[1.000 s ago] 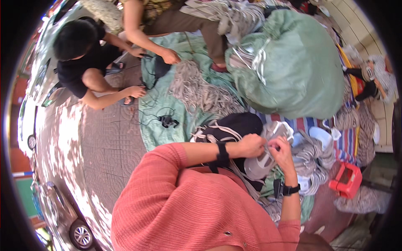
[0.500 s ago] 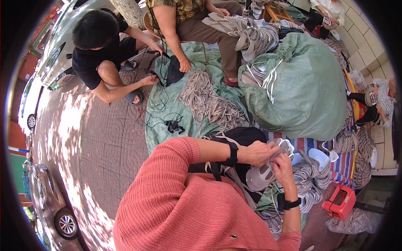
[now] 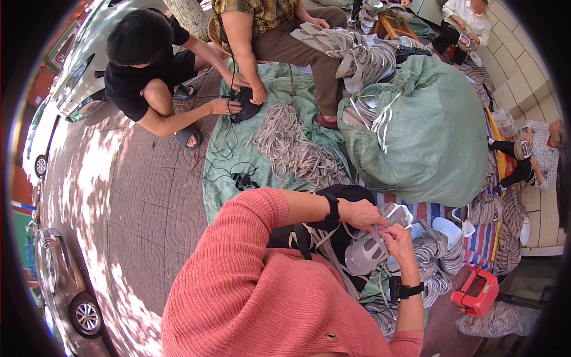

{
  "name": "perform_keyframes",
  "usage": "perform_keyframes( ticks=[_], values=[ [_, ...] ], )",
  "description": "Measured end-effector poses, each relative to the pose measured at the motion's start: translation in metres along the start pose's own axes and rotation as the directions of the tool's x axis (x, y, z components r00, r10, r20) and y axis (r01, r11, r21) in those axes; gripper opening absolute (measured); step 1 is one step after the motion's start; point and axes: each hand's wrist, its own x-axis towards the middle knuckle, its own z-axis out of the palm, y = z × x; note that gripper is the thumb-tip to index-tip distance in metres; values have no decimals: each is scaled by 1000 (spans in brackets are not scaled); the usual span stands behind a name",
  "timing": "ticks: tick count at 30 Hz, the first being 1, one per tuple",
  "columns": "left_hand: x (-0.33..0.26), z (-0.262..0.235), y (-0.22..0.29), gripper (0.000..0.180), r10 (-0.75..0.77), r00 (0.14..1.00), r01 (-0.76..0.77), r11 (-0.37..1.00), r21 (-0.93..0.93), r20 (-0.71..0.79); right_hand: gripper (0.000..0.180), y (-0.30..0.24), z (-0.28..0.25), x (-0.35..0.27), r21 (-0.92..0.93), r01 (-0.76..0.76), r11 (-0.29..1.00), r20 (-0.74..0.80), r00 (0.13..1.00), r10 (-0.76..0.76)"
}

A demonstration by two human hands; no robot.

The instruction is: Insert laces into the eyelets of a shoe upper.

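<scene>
Both hands meet over a grey shoe upper (image 3: 370, 253): the left hand (image 3: 361, 213) pinches its top edge, the right hand (image 3: 397, 243) grips it from just beside. More grey uppers (image 3: 439, 257) lie piled right of the hands.

My left hand (image 3: 364, 213) and my right hand (image 3: 397, 244) meet fingertip to fingertip over a grey shoe upper (image 3: 370, 254), both pinching at its top edge (what exactly sits between the fingers is too small to tell). Each wrist carries a black band. Just beyond my right hand lies a heap of more grey uppers (image 3: 440, 262), with a red stool (image 3: 476, 291) past them. Above my hands bulges a big green sack (image 3: 428, 131). To the left of it, a pile of grey laces (image 3: 291, 149) rests on a green sheet (image 3: 223, 178), where two other people crouch, their hands on a dark shoe (image 3: 247, 110).
</scene>
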Motion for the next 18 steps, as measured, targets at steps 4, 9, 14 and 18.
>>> perform_keyframes(
  ticks=[4,9,14,18],
  values=[
    [-6,5,0,27,28,998,-29,999,-19,-51,15,0,0,3,-1,1,1000,34,999,-1],
    [-4,-3,12,27,-72,997,73,996,58,-27,12,4,4,4,-106,65,992,16,998,-63],
    [2,1,6,25,-33,998,37,995,97,-47,13,5,6,4,-200,67,977,0,998,-69],
    [-4,10,3,24,-32,992,35,999,19,-122,13,-3,9,5,-128,124,984,-29,991,-128]
  ],
)
